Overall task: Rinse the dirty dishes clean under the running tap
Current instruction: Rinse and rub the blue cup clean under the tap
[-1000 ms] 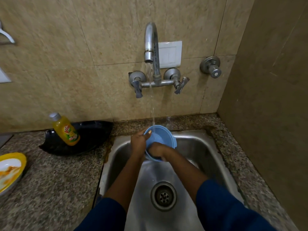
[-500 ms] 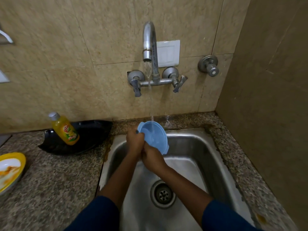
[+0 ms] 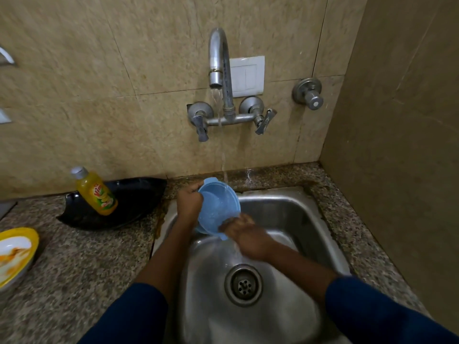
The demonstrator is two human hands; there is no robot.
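Observation:
A light blue plastic bowl [image 3: 217, 208] is tilted over the steel sink [image 3: 293, 212], its inside facing right. Water from the wall tap [image 3: 218, 58] falls onto its upper rim. My left hand [image 3: 190, 201] grips the bowl's left rim with curled fingers. My right hand [image 3: 244, 234] is at the bowl's lower right edge, fingers reaching into the inside; water runs off below it. A dirty yellow plate [image 3: 15, 254] with orange residue lies on the counter at far left.
A yellow dish-soap bottle [image 3: 95, 192] leans in a black dish [image 3: 129, 204] left of the sink. The granite counter [image 3: 74, 269] surrounds the sink. The drain [image 3: 244, 285] sits mid-basin. A side wall [image 3: 397, 145] closes the right.
The bowl has tipped so its inside faces right. My right hand slid from beneath the bowl to its lower right edge. My left hand keeps its grip on the rim.

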